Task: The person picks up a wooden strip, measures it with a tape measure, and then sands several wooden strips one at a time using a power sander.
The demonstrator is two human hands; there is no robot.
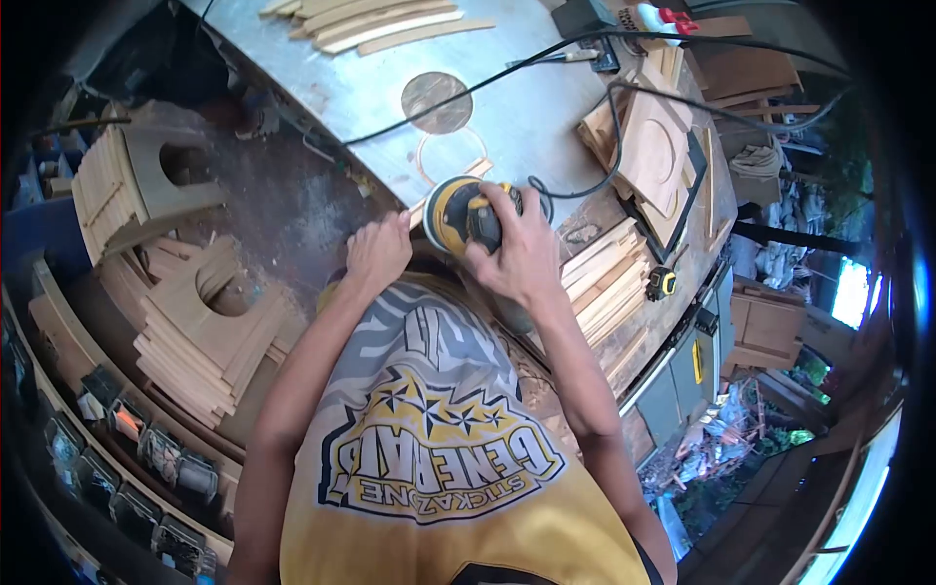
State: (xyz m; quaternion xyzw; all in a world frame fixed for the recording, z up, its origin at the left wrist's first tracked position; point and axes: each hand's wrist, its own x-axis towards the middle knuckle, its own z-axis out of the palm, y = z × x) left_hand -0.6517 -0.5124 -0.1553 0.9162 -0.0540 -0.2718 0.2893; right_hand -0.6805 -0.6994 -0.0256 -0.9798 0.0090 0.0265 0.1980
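Observation:
My right hand (pixel 517 244) is wrapped over a yellow and black orbital sander (pixel 458 216), its round pad facing the table's near edge. Under the sander runs a narrow wooden strip (pixel 479 168), partly hidden by the tool; its far end shows on the metal tabletop (pixel 380 107). My left hand (pixel 378 255) is closed around the near end of that strip, to the left of the sander. A black cord (pixel 585 191) loops away from the sander to the right.
Curved wooden slats (pixel 380 21) lie at the tabletop's far end. Right of me are stacked strips (pixel 606 283), a tape measure (pixel 661 284) and panels with round cutouts (pixel 651 146). More cut panels (pixel 210 322) are piled at left. A black cable (pixel 468 90) crosses above the table.

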